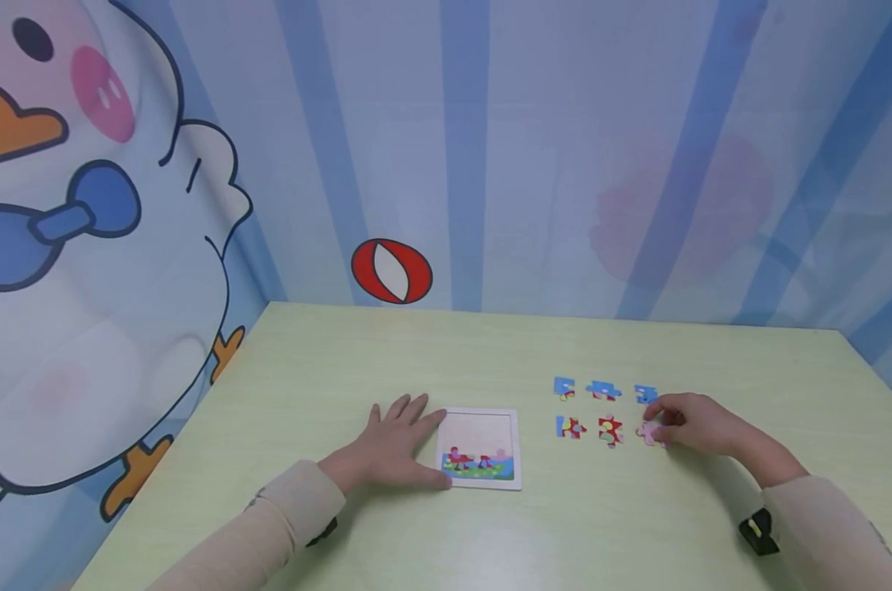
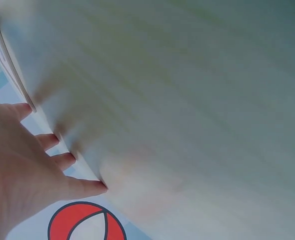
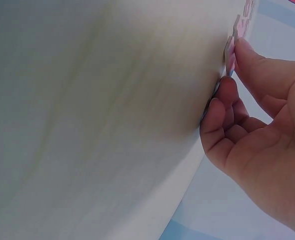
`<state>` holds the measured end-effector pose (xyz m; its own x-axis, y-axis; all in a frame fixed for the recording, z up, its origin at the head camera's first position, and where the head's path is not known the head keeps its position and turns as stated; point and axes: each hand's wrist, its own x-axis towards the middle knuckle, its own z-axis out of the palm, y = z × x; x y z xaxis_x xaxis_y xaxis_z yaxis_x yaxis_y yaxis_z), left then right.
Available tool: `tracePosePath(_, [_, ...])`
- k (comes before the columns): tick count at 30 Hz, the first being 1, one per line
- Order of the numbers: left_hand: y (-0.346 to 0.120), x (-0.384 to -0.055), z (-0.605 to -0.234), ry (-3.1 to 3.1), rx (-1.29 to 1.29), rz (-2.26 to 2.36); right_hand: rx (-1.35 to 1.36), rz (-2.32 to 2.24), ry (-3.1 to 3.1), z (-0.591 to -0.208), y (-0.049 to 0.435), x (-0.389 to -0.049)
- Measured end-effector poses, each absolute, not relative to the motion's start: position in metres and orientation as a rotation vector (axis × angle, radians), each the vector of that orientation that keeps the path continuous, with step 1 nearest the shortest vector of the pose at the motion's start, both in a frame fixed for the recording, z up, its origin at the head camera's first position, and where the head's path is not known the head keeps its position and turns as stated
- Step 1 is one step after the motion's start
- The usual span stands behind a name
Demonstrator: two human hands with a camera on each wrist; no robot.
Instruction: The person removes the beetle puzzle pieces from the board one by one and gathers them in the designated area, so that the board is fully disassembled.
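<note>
My left hand [image 1: 390, 447] is spread flat at the left side of a white-framed puzzle tray [image 1: 518, 451], its thumb and index finger touching the frame's corners. Along the bottom of the tray lies a strip of joined picture pieces [image 1: 478, 466]; the upper part shows bare backing. To the right, my right hand [image 1: 700, 423] is over the end of the loose pieces, thumb and fingertips pinching a pink puzzle piece [image 1: 647, 432]. In the right wrist view, this pink piece [image 3: 231, 56] shows by the thumb tip, while the curled fingers hide part of it.
Several loose puzzle pieces lie in two rows: blue ones such as the blue piece [image 1: 603, 390] behind, red ones such as the red piece [image 1: 610, 430] in front. The pale table [image 1: 342, 353] ends at a blue striped backdrop [image 1: 542, 164] with a printed duck [image 1: 121, 328].
</note>
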<state>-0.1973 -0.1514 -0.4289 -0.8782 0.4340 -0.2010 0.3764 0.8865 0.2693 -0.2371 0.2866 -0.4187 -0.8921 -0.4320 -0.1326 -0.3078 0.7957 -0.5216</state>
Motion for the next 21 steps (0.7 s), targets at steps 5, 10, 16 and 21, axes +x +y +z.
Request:
tracePosePath(5, [-0.151,-0.198,-0.431,2.799,0.608,0.314,-0.565,-0.727,2.75,-0.419,0.286,-0.237])
tracePosePath(10, [-0.151,-0.198,-0.432,2.802,0.612,0.303,-0.58,-0.728,2.758,-0.417,0.285,-0.237])
tracePosePath(16, [-0.151,-0.198,-0.432,2.797,0.599,0.307,-0.651,-0.783,2.747,-0.402,0.275,-0.239])
tracePosePath(21, [-0.151,-0.198,-0.432,2.802,0.6,0.312,-0.734,-0.831,2.738,-0.384,0.256,-0.235])
